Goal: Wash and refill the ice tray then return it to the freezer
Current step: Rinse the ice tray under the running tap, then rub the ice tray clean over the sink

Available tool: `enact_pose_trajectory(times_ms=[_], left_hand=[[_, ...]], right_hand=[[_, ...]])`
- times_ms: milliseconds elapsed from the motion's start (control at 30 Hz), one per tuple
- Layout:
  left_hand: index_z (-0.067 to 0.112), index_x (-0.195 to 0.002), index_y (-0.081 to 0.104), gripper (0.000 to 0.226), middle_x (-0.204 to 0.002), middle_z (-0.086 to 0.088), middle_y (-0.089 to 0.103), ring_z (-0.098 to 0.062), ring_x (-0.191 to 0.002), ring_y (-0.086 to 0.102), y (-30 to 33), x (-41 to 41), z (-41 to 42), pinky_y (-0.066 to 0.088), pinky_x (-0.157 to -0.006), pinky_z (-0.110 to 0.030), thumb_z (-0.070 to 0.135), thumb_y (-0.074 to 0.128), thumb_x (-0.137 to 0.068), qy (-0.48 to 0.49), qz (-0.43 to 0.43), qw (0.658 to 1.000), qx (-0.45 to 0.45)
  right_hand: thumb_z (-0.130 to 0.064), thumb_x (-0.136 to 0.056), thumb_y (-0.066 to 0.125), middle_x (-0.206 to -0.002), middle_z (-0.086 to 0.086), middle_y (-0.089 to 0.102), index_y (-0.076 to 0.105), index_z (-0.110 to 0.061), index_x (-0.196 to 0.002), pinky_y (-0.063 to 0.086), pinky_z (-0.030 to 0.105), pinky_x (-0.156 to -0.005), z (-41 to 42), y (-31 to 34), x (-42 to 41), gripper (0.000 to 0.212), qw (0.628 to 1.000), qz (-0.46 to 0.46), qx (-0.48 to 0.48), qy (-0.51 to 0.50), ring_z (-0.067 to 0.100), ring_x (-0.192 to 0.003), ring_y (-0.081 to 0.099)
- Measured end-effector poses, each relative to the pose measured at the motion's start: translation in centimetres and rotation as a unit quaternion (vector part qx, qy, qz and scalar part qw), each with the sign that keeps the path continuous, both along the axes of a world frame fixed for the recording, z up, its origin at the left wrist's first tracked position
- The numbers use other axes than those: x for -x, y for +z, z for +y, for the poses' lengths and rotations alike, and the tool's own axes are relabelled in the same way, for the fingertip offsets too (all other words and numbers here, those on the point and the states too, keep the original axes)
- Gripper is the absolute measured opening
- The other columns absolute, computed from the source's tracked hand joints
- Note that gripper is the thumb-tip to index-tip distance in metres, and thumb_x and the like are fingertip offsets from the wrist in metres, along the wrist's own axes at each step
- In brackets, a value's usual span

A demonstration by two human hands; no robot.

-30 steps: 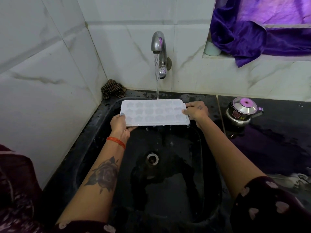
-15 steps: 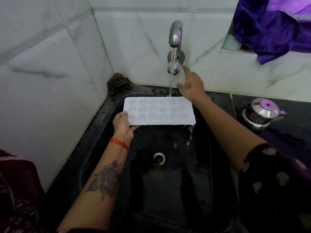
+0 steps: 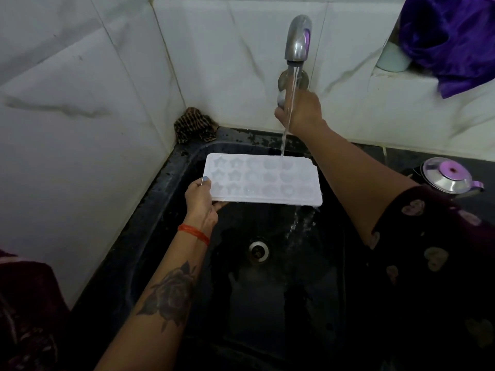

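Ice tray [image 3: 263, 179], white with star- and round-shaped cells, was held roughly level over the black sink [image 3: 166, 183], centre of frame. Left hand [image 3: 202, 200] gripped the tray's left short edge, thumb on top, fingers curled beneath. An orange thread bracelet [image 3: 194, 232] sat at that wrist; a rose tattoo [image 3: 171, 293] showed on the forearm below.

Right hand [image 3: 301, 112] was up at the wall, upper centre, fingers wrapped around the tap knob [image 3: 281, 99] below the chrome tap [image 3: 297, 38]. How tightly it held could not be judged, as the palm side faced away.

A stream of water [image 3: 289, 108] fell from the spout and struck the tray near its far edge, right of centre. Water spilled off the tray's near right corner and splashed into the basin, above right of the drain [image 3: 258, 250].

Other items: a dark patterned cloth [image 3: 194, 125] wadded in the back left corner of the sink ledge; a steel kettle [image 3: 450, 179] with a pink lid knob on the counter at right edge; purple fabric [image 3: 450, 36] draped over the sill, upper right, with a pale cup [image 3: 392, 58] just beside it. White marble-look wall tiles [image 3: 80, 103] filled the left and back.
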State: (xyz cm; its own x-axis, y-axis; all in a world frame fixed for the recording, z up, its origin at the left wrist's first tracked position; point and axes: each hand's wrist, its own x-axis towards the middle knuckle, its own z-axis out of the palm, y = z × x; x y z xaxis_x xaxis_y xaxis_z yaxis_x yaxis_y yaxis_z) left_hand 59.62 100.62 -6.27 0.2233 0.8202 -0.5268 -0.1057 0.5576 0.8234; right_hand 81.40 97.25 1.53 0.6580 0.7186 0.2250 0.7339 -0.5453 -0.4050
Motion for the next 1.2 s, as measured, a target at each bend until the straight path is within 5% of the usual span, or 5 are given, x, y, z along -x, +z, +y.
enact_pose_trajectory(times_ms=[233,633,767,967,1200], left_hand=[[0.008,-0.12,0.049,0.021,-0.11,-0.009,0.056,-0.022,-0.086,0.059,0.5,0.7,-0.2,0.049,-0.073,-0.046,0.015,0.041,-0.102,-0.001,-0.015,1.0,-0.007],[0.01,-0.116,0.048,0.016,-0.111,-0.009,0.055,-0.026,-0.098,0.055,2.2,2.0,-2.7,0.049,-0.08,-0.051,0.014,0.04,-0.102,0.01,-0.029,1.0,-0.004],[0.005,-0.125,0.049,0.026,-0.11,-0.009,0.055,-0.027,-0.098,0.055,2.7,2.4,-4.0,0.049,-0.08,-0.051,0.014,0.04,-0.103,0.005,-0.036,0.999,-0.007],[0.003,-0.128,0.048,0.029,-0.115,-0.012,0.056,-0.029,-0.101,0.055,3.7,3.7,-5.7,0.048,-0.082,-0.052,0.015,0.039,-0.103,-0.031,-0.059,0.998,0.01],[0.007,-0.121,0.053,0.033,-0.11,-0.013,0.062,-0.028,-0.092,0.061,3.7,5.8,-7.6,0.052,-0.08,-0.049,0.032,0.043,-0.101,-0.102,-0.036,0.994,0.019]], right_hand=[[-0.021,-0.092,0.055,-0.113,0.015,0.06,0.027,-0.006,-0.14,0.041,0.029,-0.078,-0.6,0.4,0.2,0.057,0.996,0.075,-0.056,-0.015,0.029,-0.103,0.058],[-0.035,-0.089,0.059,-0.13,0.012,0.056,0.051,-0.019,-0.13,0.045,0.038,-0.1,-11.1,-2.6,2.1,0.045,0.951,0.293,-0.065,-0.07,0.028,-0.115,0.056],[-0.023,-0.091,0.058,-0.129,0.013,0.055,0.047,-0.021,-0.133,0.049,0.033,-0.082,-15.1,-4.5,4.8,0.044,0.93,0.354,-0.057,-0.081,0.027,-0.104,0.057],[-0.013,-0.088,0.06,-0.12,0.014,0.059,0.048,-0.023,-0.131,0.049,0.032,-0.074,-17.7,-4.1,6.2,0.046,0.921,0.373,-0.095,-0.064,0.027,-0.099,0.06],[-0.012,-0.084,0.063,-0.107,0.016,0.064,0.051,-0.033,-0.124,0.054,0.047,-0.086,-20.2,-4.3,6.9,0.047,0.924,0.372,-0.083,-0.037,0.032,-0.097,0.063]])
